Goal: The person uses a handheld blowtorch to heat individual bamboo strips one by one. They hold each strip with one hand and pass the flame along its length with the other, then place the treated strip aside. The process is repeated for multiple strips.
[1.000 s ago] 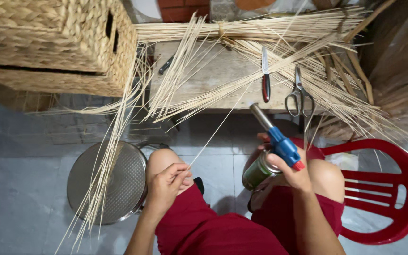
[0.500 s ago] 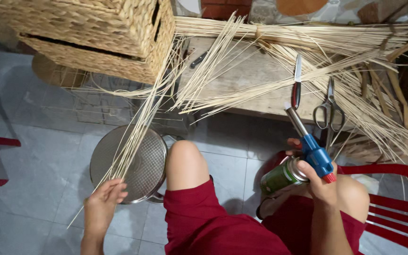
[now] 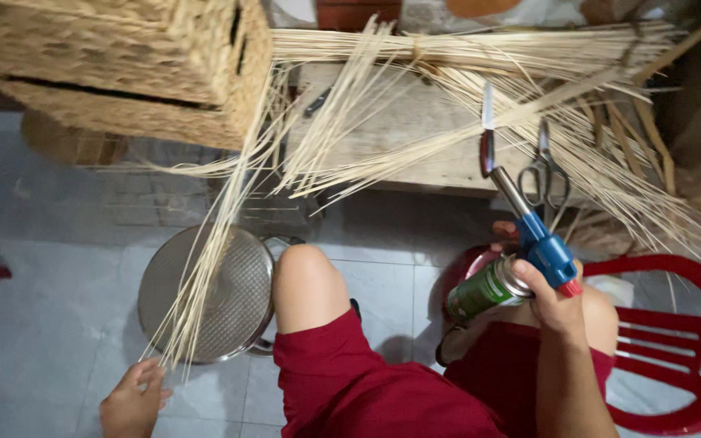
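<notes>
1. Above a grey tiled floor, the seated person's right hand (image 3: 557, 304) gripped a blue gas torch (image 3: 541, 247), fingers clamped around its green canister (image 3: 484, 290), nozzle tilted toward the wooden bench (image 3: 403, 134).
2. The left hand (image 3: 133, 399) hung low by the floor, fingers loosely curled, just under the tips of pale reed strands (image 3: 204, 268) trailing from a woven basket (image 3: 123, 69).
3. Scissors (image 3: 547, 172) and a knife (image 3: 488, 134) lay on the bench.

A woven basket (image 3: 123, 65) sits left of the wooden bench (image 3: 415, 146), where a knife (image 3: 487, 134) lies left of scissors (image 3: 544, 170), with 1 metal stool (image 3: 221, 296) below the overhanging reeds (image 3: 342, 138).
</notes>
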